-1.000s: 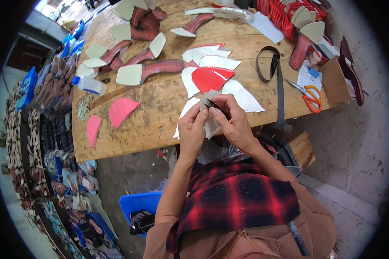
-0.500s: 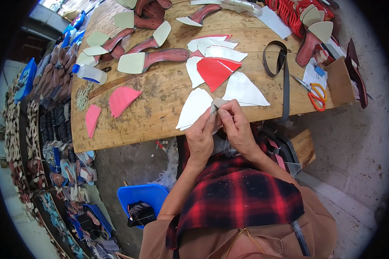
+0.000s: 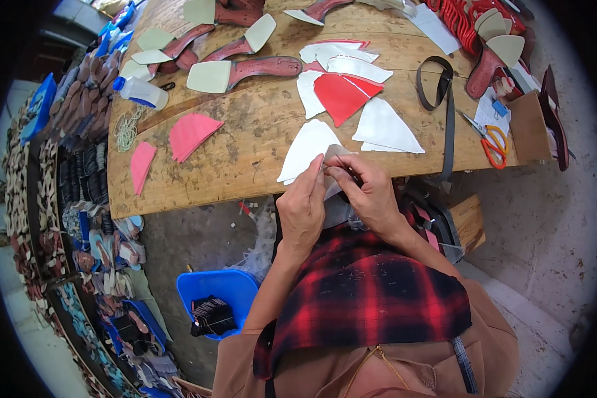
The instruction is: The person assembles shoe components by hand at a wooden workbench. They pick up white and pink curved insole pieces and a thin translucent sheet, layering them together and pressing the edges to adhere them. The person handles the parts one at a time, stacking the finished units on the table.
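- Worn wooden table (image 3: 245, 166) is lined toward its far side with red-brown soles (image 3: 265, 67) tipped in pale pieces (image 3: 209, 77)
- Thin greyish piece (image 3: 336, 151) is held between both hands, at the table's near edge
- By the left hand (image 3: 302, 215), it is pinched between thumb and fingers
- By the right hand (image 3: 370, 194), it is gripped with bent fingers, partly hidden
- White pieces (image 3: 310, 149) are spread beyond, a red piece (image 3: 341, 96) among them
- Orange-handled scissors (image 3: 491, 142) are seen near a black strap (image 3: 449, 136)

Pale grey piece (image 3: 337, 150); red-and-black checked apron (image 3: 371, 298); blue bin (image 3: 243, 289)
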Demonstrator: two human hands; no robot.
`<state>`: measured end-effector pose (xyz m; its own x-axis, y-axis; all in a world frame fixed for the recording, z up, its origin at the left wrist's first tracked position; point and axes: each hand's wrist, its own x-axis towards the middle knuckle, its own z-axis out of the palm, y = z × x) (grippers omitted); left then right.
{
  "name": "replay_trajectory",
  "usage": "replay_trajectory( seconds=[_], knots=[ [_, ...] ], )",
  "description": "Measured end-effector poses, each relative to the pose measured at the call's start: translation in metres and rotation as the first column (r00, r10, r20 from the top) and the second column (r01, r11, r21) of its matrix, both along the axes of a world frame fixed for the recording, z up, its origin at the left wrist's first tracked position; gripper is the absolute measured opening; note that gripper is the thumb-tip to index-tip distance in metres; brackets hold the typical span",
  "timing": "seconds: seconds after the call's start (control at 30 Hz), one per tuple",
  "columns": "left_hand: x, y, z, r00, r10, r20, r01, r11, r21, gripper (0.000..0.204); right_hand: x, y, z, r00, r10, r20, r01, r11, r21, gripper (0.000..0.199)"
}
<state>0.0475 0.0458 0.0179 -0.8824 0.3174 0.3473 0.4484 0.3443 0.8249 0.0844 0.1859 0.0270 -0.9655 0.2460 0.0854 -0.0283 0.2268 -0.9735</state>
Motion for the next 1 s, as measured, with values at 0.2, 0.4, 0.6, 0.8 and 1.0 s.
replay_trajectory(
  seconds=[0.2,0.4,0.6,0.8,1.0],
  knots=[
    [0.002,0.000,0.003,0.999,0.003,-0.049,-0.009,0.994,-0.105,0.029,0.001,0.000,0.009,0.994,0.025,-0.108,0.005,0.962,0.272,0.025],
    [-0.001,-0.001,0.009,0.977,-0.096,-0.190,0.038,0.957,-0.287,0.030,-0.002,0.004,0.020,0.990,0.070,-0.123,-0.012,0.908,0.420,0.019],
    [0.001,-0.002,0.000,0.820,-0.200,0.537,0.013,0.943,0.332,0.029,0.001,0.006,0.003,0.999,0.016,0.031,-0.013,0.997,-0.079,0.015],
    [-0.008,-0.006,0.000,0.720,-0.226,0.656,-0.036,0.932,0.361,0.022,0.002,0.002,-0.004,0.999,0.036,-0.023,-0.037,0.999,-0.029,0.014],
    [-0.009,0.006,-0.019,0.637,-0.316,0.703,-0.294,0.744,0.600,0.023,0.003,0.003,-0.027,0.945,0.115,-0.307,-0.014,0.949,0.314,0.018]
  ],
)
